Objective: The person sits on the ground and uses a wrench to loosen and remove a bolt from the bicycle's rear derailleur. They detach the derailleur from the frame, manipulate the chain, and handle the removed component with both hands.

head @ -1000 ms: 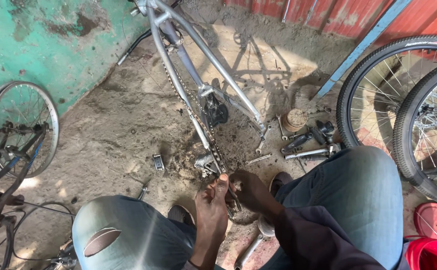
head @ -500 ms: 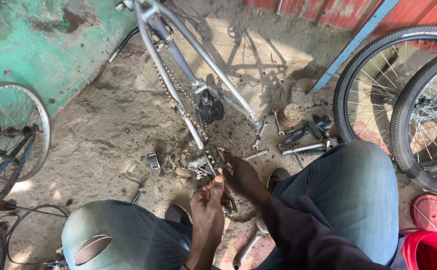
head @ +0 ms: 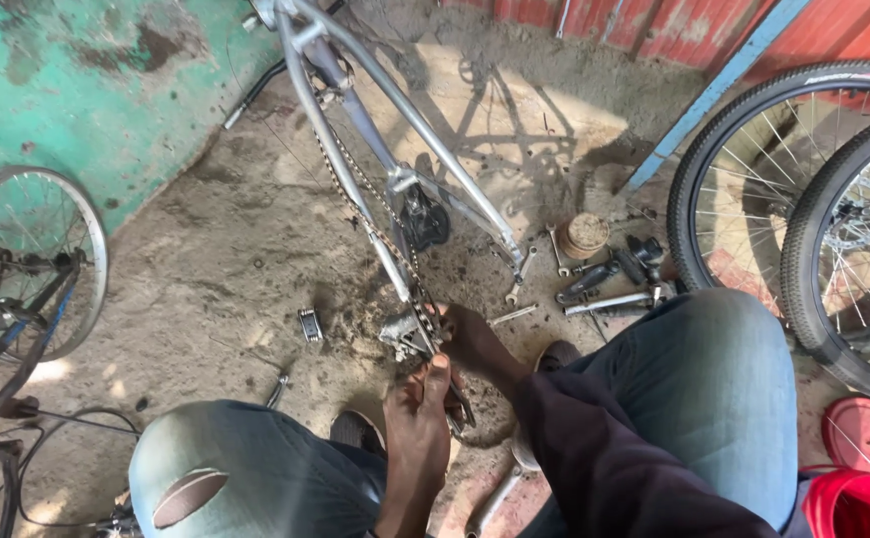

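Silver bike frame [head: 355,120] lies on the dirt floor [head: 186,259] while left hand [head: 417,413] and right hand [head: 470,339] pinch the chain [head: 410,289] beside the derailleur [head: 400,334], seating it, which calls for steady tension.

A silver bicycle frame [head: 425,130] lies on the dirt floor, its tubes running from the upper left down toward the person's knees. A dirty chain [head: 360,204] runs along the lower tube, slack and rusty brown, down to the rear end of the frame. There a grey derailleur [head: 402,334] sits just beside the chain, close to the ground. A dark crank piece [head: 425,224] hangs at the middle of the frame where the tubes meet. The chain's lower end reaches between the hands, where its last links are partly hidden.
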